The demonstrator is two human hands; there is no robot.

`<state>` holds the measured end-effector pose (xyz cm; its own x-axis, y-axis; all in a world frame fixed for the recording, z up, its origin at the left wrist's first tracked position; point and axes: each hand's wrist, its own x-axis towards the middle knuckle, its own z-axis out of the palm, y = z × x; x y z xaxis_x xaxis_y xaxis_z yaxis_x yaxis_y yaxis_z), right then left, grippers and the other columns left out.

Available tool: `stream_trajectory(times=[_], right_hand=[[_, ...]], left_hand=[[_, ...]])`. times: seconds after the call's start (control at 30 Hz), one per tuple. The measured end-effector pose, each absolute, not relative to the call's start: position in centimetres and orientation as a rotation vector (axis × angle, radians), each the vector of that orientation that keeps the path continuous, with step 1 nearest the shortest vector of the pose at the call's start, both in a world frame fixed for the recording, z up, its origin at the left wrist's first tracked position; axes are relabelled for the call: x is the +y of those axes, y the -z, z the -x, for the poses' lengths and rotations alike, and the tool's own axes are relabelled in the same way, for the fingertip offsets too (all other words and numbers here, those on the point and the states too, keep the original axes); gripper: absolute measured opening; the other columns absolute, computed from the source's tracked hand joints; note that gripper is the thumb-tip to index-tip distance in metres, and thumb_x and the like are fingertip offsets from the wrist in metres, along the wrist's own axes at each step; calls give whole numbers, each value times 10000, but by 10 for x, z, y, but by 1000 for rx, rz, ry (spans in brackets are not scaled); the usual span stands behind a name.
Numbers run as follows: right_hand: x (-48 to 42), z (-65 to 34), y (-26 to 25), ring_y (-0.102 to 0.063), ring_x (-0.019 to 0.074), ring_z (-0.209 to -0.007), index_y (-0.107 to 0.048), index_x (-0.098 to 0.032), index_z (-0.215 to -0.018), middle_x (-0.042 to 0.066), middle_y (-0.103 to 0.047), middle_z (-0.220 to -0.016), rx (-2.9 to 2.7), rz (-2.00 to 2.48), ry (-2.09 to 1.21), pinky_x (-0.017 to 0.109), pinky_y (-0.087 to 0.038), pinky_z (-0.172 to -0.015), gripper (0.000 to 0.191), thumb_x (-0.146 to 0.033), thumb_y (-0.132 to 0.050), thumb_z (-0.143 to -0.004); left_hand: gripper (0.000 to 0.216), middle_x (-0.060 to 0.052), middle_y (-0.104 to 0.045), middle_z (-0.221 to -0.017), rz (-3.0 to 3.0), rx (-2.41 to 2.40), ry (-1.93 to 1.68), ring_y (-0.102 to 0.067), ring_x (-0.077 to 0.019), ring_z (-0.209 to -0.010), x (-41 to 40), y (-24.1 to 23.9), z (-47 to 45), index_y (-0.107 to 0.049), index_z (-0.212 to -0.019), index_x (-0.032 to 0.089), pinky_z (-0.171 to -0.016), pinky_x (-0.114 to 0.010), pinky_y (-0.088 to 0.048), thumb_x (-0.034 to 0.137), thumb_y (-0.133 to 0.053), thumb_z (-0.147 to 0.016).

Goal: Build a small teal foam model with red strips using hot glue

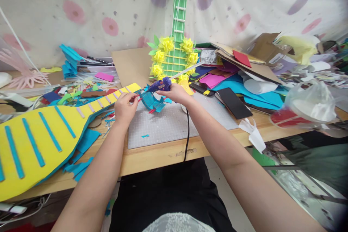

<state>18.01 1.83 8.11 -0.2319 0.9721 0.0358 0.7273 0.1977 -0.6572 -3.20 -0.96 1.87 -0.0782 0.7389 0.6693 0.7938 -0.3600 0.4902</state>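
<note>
My right hand (178,93) is closed round a dark blue hot glue gun (161,85). A long translucent glue stick (187,70) juts from the gun's back, and its nozzle points left. My left hand (126,108) pinches a small red piece at the left end of a curved blue paper piece (148,100). More red bits show along that paper's lower edge. The gun sits just above the blue paper; whether its nozzle touches it I cannot tell. Below both hands lies a grey cutting mat (168,127).
A yellow guitar-shaped craft (67,116) with blue strips lies at the left. Behind stands a green guitar craft (178,40) with yellow flowers. A phone (233,103), coloured paper and a bagged tub (301,108) are at the right. The gun's black cord (187,137) hangs over the table edge.
</note>
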Motion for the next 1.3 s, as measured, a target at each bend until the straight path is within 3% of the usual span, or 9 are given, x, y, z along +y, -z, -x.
stream_trajectory(times=[0.2, 0.43, 0.6, 0.77, 1.1, 1.3], right_hand=[[20, -186, -77, -618, 176, -788, -683, -213, -979, 58, -683, -865, -1976, 1562, -780, 266, -466, -674, 399, -519, -619, -732], [22, -209, -59, -555, 103, -568, -650, -160, -853, 57, -660, -758, -1691, 1445, -1033, 217, -440, -486, 352, -478, -653, -702], [24, -246, -37, -534, 104, -530, -636, -139, -810, 52, -645, -708, -1425, 1398, -892, 237, -432, -479, 421, -522, -677, -640], [28, -287, -12, -574, 154, -565, -662, -116, -818, 63, -645, -662, -1328, 1675, -621, 286, -460, -561, 499, -581, -640, -638], [22, -311, -1, -636, 280, -885, -672, -122, -975, 152, -690, -926, -1461, 2012, -430, 364, -462, -766, 582, -610, -612, -664], [19, -315, -8, -625, 260, -897, -622, -152, -1028, 135, -673, -975, -1535, 2039, -458, 348, -458, -755, 635, -661, -588, -649]], left_hand=[[104, -14, -623, -734, 2089, -1756, 1455, -565, -129, -661, -10, -18, 32, -642, -747, 189, -687, -270, -459, 184, -539, -738], [106, -12, -626, -741, 2079, -1739, 1488, -560, -115, -646, -10, -17, 32, -640, -757, 182, -676, -254, -457, 176, -536, -738], [99, -8, -617, -738, 2073, -1722, 1484, -557, -112, -643, -9, -15, 33, -636, -748, 186, -669, -245, -454, 177, -538, -739], [99, -11, -619, -739, 2072, -1688, 1508, -559, -109, -628, -8, -13, 34, -642, -755, 182, -649, -239, -457, 166, -547, -734], [109, -17, -626, -764, 2065, -1674, 1524, -567, -118, -658, -7, -12, 34, -644, -780, 181, -688, -256, -463, 171, -541, -745], [118, -21, -629, -776, 2067, -1670, 1538, -571, -115, -652, -7, -12, 33, -648, -800, 177, -682, -254, -469, 179, -539, -756]])
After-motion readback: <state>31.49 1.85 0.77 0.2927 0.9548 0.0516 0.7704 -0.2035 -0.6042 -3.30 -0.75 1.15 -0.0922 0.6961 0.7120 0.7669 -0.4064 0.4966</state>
